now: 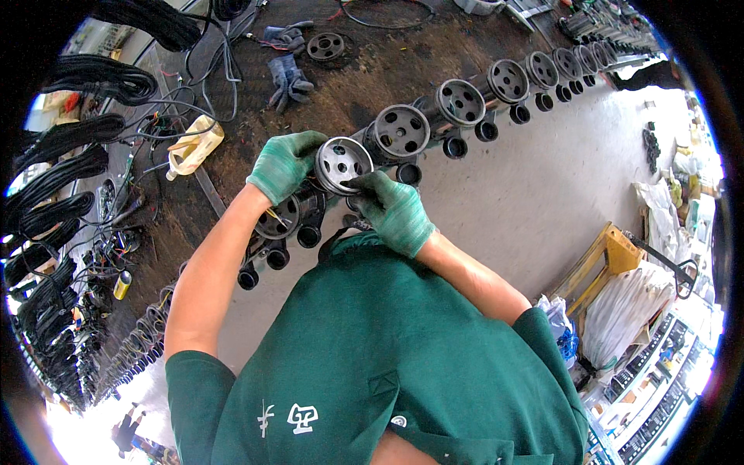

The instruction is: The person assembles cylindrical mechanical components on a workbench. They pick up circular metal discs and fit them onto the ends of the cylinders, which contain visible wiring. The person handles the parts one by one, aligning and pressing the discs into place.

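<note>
Held at its rim between the curled fingers of the left hand and the pinching fingers of the right hand, the silver holed wheel could tip against the neighbouring grey wheel just beyond the right fingertips if either grip slackens.
</note>
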Demonstrator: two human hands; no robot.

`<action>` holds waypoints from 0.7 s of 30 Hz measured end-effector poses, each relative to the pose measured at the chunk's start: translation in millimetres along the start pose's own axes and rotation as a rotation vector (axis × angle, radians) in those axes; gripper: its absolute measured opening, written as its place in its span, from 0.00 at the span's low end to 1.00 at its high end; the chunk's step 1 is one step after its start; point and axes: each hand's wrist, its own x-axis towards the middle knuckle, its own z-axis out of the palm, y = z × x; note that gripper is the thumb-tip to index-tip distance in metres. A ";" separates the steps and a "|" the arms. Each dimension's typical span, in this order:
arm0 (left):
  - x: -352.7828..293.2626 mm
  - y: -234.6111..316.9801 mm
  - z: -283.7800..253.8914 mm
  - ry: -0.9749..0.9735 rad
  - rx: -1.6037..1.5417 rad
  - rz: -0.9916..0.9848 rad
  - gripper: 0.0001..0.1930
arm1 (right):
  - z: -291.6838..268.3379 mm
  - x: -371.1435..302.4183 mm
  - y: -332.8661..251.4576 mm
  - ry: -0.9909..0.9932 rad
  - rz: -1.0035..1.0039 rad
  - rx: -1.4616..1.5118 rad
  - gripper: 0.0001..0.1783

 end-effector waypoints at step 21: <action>11.7 -30.0 -18.0 -0.167 -0.401 -0.140 0.19 | 11.1 26.1 -6.4 -0.071 -0.081 -0.044 0.15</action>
